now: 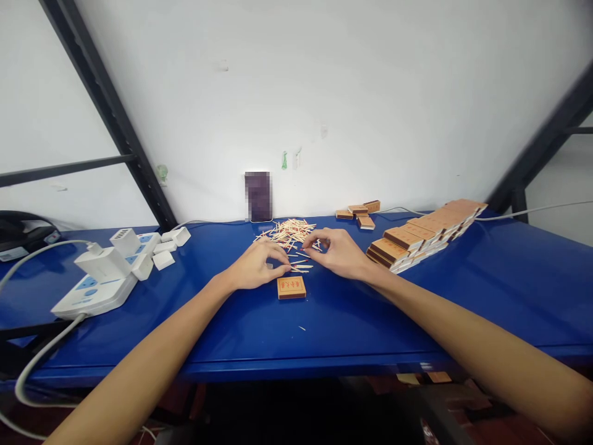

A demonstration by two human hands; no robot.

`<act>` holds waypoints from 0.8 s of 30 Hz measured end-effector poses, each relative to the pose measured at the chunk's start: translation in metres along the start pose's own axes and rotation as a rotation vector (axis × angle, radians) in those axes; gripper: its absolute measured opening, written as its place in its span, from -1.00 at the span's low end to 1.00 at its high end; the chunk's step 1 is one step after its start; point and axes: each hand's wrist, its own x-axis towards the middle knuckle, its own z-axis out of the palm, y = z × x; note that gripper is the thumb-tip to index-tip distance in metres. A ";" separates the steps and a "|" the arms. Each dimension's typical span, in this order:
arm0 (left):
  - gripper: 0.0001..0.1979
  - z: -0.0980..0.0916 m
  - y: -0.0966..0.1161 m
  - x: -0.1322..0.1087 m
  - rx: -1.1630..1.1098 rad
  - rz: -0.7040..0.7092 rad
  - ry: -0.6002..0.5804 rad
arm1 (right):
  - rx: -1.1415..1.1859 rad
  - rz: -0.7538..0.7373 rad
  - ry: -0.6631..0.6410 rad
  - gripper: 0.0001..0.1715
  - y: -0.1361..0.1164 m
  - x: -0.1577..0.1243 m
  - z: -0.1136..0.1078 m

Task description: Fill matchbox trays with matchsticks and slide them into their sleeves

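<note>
Both my hands rest on the blue table (361, 321) at a loose pile of matches (291, 231). My left hand (257, 266) has its fingers curled and pinched on a few matches near its fingertips. My right hand (337, 252) is also curled, pinching matches at the pile's right edge. A closed brown matchbox (291, 287) lies flat just in front of my left hand, between the two hands. A single stray match (301, 328) lies nearer the table's front edge.
A long row of stacked matchboxes (424, 236) runs along the right. A few loose matchboxes (359, 214) sit behind it. A white power strip with chargers (111, 266) lies at the left. A dark card (258, 196) leans on the wall.
</note>
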 end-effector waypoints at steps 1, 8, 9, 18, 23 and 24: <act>-0.83 0.000 0.000 0.000 0.007 -0.001 -0.010 | 0.019 0.005 -0.007 -0.87 0.000 0.000 0.000; -0.73 0.003 -0.006 0.000 0.035 -0.050 0.043 | -0.009 -0.049 -0.156 -0.86 -0.001 0.000 0.007; -0.73 0.004 -0.007 0.000 0.058 -0.060 0.039 | -0.039 -0.032 -0.143 -0.87 -0.001 0.001 0.007; -0.61 0.002 0.002 -0.002 0.236 -0.142 -0.176 | -0.187 -0.063 -0.222 -0.72 0.017 0.001 0.008; -0.58 -0.002 0.000 -0.004 0.320 -0.156 -0.206 | -0.268 -0.144 -0.329 -0.63 0.020 0.003 0.010; -0.58 -0.002 -0.001 -0.004 0.326 -0.164 -0.205 | -0.280 -0.131 -0.332 -0.62 0.021 0.003 0.010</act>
